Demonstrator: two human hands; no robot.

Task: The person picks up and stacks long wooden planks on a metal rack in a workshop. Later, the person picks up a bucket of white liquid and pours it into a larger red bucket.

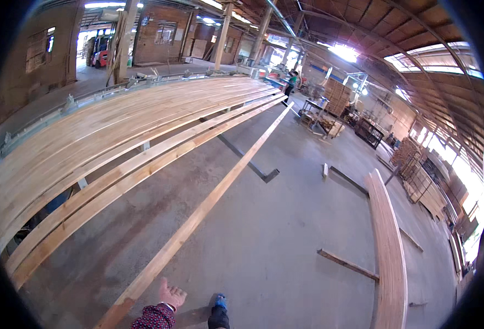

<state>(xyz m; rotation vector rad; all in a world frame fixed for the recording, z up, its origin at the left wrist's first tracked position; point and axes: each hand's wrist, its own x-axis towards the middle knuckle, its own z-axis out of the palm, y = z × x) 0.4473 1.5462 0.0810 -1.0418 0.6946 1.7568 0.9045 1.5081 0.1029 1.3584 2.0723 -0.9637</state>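
Note:
My left hand [173, 295] is at the lower edge, in a dark red patterned sleeve [155, 318] with a band at the wrist. The thumb stands out from the other fingers, and I see nothing in the hand. Just to its left runs a long, narrow wooden board [203, 211], slanting from the lower left toward the far middle. A small gap separates hand and board; the board's near end is cut off by the picture's edge. My right hand is out of view.
Many long boards [105, 123] lie side by side on a rack at left. More boards [387, 247] lie on dark bars at right. A metal bar [247, 159] juts across the floor. My blue shoe [220, 301] shows below. A person [291, 82] stands far off near carts.

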